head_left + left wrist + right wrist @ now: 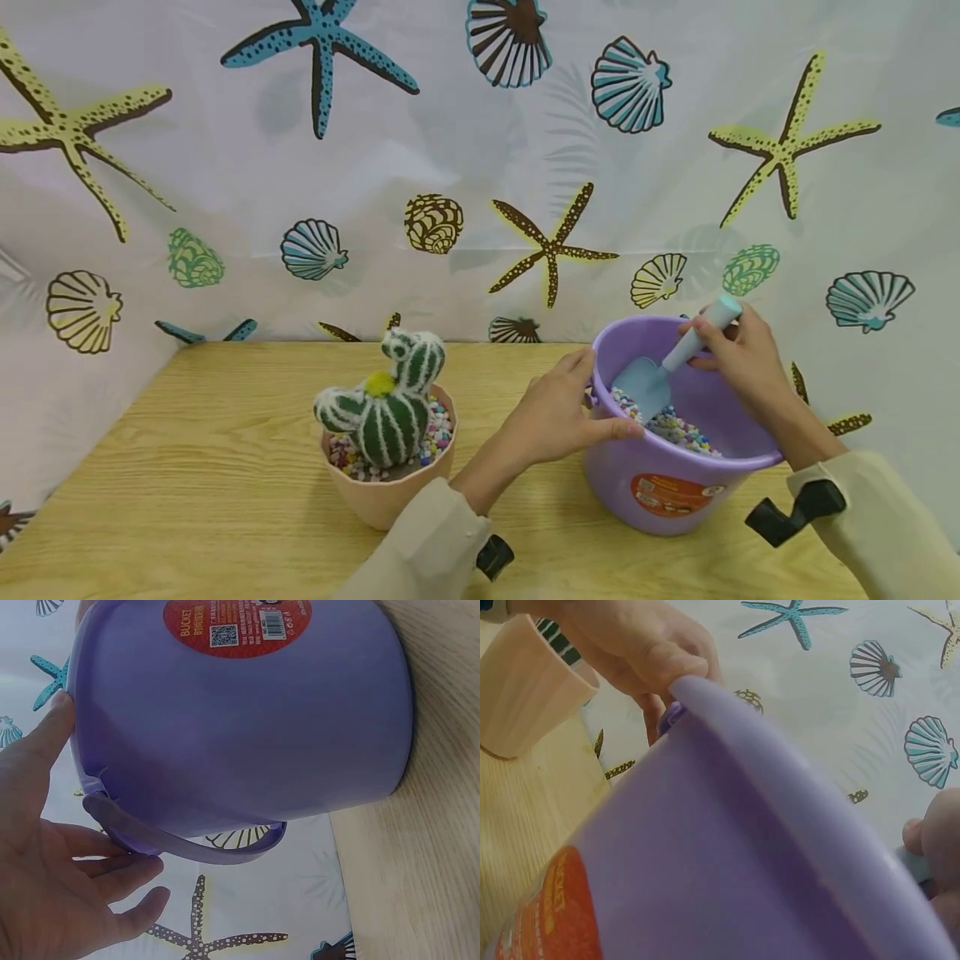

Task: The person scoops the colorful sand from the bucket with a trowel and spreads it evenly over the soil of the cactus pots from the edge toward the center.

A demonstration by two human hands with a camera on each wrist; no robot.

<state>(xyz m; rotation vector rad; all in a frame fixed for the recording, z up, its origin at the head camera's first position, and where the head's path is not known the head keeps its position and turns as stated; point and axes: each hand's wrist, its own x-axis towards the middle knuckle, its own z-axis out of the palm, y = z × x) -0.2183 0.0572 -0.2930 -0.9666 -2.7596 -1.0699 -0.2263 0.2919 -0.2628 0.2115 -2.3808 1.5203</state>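
Observation:
A purple bucket [675, 479] with a red oval label stands on the right side of the table. My left hand [551, 412] holds its left rim, thumb on the edge and fingers beside the handle joint; the bucket's handle [202, 851] hangs down in the left wrist view. In my right hand [738, 358] is the handle of a light blue scoop [643, 387], pinched over the bucket. The scoop's blade slants down inside, its tip among multicoloured pebbles [682, 433]. The right wrist view catches only part of the right hand [941, 847], behind the rim.
Left of the bucket, a peach pot [382, 504] holds a green and white woolly cactus [393, 425] with a yellow flower, set in coloured pebbles. The wooden table [202, 467] ends at a white sheet [450, 150] printed with starfish and shells.

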